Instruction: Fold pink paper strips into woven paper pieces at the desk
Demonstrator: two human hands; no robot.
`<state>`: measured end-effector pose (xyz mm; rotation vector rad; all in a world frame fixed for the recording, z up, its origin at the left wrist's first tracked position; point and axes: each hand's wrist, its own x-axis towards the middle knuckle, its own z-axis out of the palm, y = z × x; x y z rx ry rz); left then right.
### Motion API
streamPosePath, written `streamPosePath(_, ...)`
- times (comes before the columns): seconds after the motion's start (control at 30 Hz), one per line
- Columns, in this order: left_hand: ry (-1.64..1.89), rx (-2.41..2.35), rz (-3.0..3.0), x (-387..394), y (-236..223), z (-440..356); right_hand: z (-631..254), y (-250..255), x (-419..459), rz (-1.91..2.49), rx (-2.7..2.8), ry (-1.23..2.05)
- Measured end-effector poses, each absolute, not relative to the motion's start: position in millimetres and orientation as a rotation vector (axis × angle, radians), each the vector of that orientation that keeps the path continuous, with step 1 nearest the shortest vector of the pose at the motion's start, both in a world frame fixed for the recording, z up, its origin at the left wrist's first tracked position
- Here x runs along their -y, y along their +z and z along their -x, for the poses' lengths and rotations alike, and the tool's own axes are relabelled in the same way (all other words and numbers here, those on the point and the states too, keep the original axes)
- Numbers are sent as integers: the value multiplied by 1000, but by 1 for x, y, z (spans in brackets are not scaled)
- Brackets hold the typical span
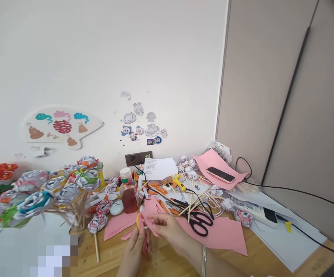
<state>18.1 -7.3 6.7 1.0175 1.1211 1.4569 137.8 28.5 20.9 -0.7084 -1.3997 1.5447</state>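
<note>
My left hand (135, 241) is closed around a bunch of folded pink paper (147, 245) with a yellow strip (138, 222) at its left side. My right hand (168, 231) pinches the pink paper from the other side, with a bracelet on the wrist. The lower inside of the bunch is partly hidden by the fingers. Just beyond my right hand lie black-handled scissors (201, 223) on pink sheets (227, 234). Left of my hands are more pink sheets (117, 226) and a paper rose (97, 223) on a wooden stick.
A jar of reddish-brown liquid (130, 197) stands close behind my hands. Many paper roses (68, 192) crowd the left side. A yellow glue gun (178, 183), loose sticks, bead strings (217, 204), a phone (220, 174), a power strip (256, 211) and cables fill the back and right.
</note>
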Motion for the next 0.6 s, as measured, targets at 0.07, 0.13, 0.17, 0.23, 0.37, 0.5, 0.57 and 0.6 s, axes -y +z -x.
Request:
streamPosePath(0.07, 1466, -1134, -1040, 9, 10, -18, -133, 23, -18, 675, 1445, 1526)
streamPosePath(0.13, 1473, -1221, -1005, 11, 13, -15, -133, 27, -11, 670, 1516, 1446)
streamPosePath(0.17, 1472, -1272, -980, 12, 14, -14, -134, 28, -8, 672, 1541, 1426)
streamPosePath(0.23, 1471, -1343, -927, 13, 15, -11, -135, 29, -5, 676, 1559, 1426)
streamPosePath(0.37, 1454, -1341, -878, 12, 12, -10, -135, 31, -7, 677, 1625, 1436)
streamPosePath(0.5, 1495, -1180, -1000, 8, 15, -13, -143, 47, -8, 742, 1901, 1196)
streamPosePath(0.57, 1487, -1166, -1034, 8, 24, -12, -153, 54, 1, 793, 1986, 1079)
streamPosePath(0.6, 1473, -1209, -1052, 11, 31, -11, -159, 55, 10, 802, 1991, 1095)
